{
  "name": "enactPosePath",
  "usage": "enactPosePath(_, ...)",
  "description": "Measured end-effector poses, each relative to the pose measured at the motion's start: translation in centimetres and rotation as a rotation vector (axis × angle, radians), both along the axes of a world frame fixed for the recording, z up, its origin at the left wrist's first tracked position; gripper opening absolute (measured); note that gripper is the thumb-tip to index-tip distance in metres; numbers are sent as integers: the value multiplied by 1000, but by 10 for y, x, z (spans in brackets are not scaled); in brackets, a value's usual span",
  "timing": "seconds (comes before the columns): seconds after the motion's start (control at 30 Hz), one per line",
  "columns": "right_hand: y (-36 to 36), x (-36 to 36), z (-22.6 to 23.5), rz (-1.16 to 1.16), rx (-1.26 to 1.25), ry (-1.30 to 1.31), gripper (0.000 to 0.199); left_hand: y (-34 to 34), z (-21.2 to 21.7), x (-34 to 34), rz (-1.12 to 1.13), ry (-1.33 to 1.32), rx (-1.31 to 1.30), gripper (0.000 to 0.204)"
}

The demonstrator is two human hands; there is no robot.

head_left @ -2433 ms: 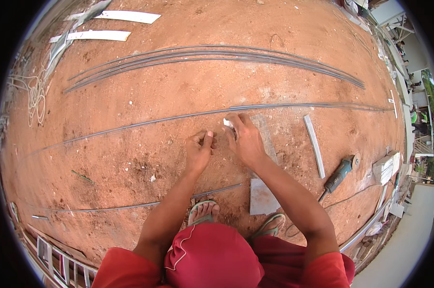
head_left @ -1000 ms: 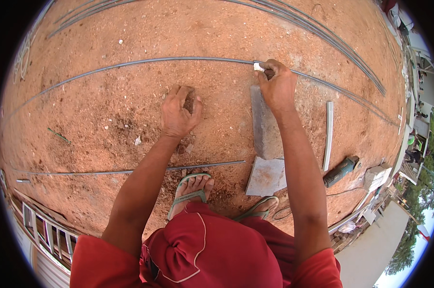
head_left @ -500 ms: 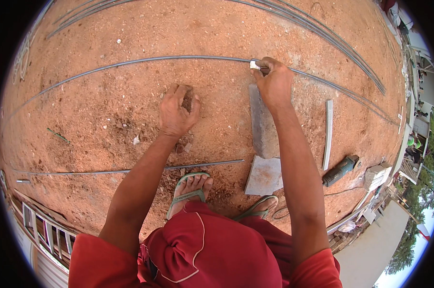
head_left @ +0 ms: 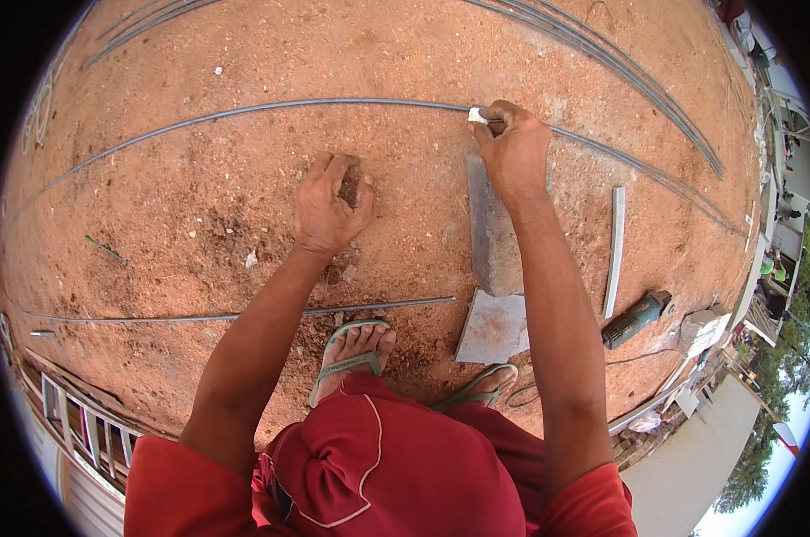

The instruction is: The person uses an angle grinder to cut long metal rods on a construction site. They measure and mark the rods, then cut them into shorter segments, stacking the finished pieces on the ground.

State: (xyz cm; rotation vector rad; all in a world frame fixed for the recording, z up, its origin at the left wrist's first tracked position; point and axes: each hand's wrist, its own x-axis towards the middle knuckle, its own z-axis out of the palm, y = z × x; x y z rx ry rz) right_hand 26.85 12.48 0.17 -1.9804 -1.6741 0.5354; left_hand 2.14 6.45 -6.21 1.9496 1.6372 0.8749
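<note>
Pressing a small white chalk piece against a long grey steel rod at upper centre, the right hand pinches it; the empty left hand braces, fingers curled, on red dirt. Marking appears underway, no finished marks visible.

Between my left hand and my right hand the red ground is bare, so a hand can pass there freely. Just beyond my right hand the long steel rod lies across the whole width and blocks a low sweep forward. Under my right forearm the grey stone slab stands in the way. To the right, the white strip and the angle grinder narrow the room. Near my foot, a second rod crosses the ground. Far ahead, the bundle of rods closes that side.
</note>
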Motion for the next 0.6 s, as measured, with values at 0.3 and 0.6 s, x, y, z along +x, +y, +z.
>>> enactPosePath(0.3, 1, -3, 4, -9, -46, -10, 10, 0, 2, 0, -10, -3, 4, 21)
enactPosePath(0.6, 2, 4, 5, 32, -98, 45, 12, 1, 3, -1, -1, -7, 14, 20)
